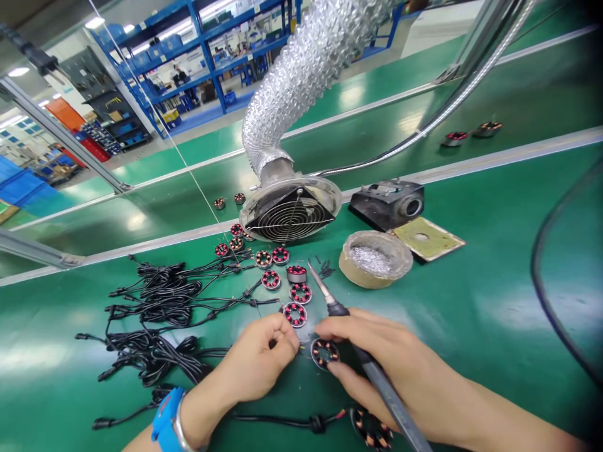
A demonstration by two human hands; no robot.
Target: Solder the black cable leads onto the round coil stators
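Note:
My left hand [264, 351] is closed in a pinch, thin wire ends [303, 346] showing at its fingertips. Just right of them, the thumb and forefinger of my right hand [381, 358] steady a small round motor stator [324, 355] with copper windings. That same hand grips a soldering iron [387, 392], whose tip points up and away, apart from the stator. Another stator [370, 429], joined to a black cable [277, 419], lies partly under my right hand. Beyond my hands sit several stators with red windings [294, 314].
Bundled black cables [164, 289] spread over the left of the green bench. A fume extractor [292, 213] with a foil duct stands at the back. Right of it are a bowl of metallic shavings [375, 258], a soldering iron stand [390, 203] and a yellowish sponge [429, 238].

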